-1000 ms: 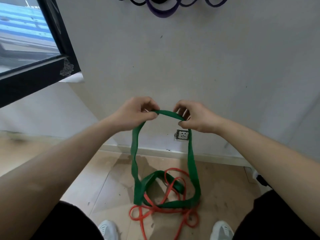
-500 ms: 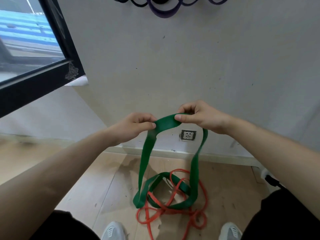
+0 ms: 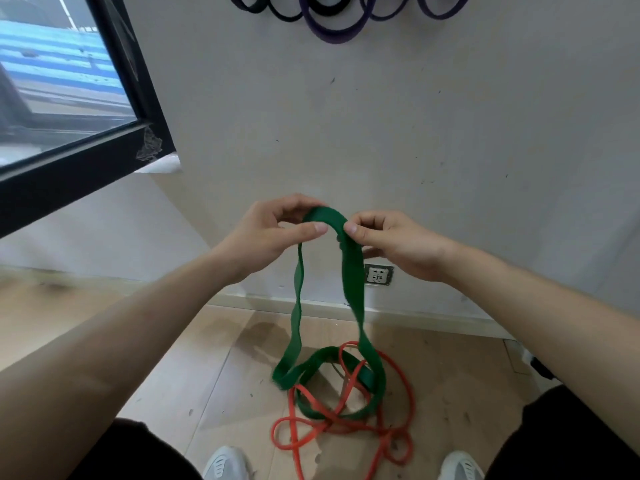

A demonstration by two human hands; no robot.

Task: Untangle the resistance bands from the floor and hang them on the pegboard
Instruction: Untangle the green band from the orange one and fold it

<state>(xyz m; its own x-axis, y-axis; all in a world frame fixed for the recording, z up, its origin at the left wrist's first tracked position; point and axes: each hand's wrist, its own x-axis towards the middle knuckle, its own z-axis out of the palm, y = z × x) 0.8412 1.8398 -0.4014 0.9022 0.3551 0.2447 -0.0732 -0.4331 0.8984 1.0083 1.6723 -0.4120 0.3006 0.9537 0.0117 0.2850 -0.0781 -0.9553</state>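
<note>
**Green band (image 3: 351, 282) held up at mid-frame, its lower coils caught in the red band (image 3: 394, 434) on the floor (image 3: 207, 375).**

The green band arches between both hands at the centre of the frame, and its two strands drop to loops threaded through the red one at lower centre. The left hand (image 3: 273, 230) pinches the arch's left end between thumb and curled fingers, and the right hand (image 3: 391, 240) pinches the right end the same way. It looks best to lift slowly and feed the green loop out. A hard tug would likely tighten the tangle. Purple bands (image 3: 332, 35) hang at the top edge.
</note>
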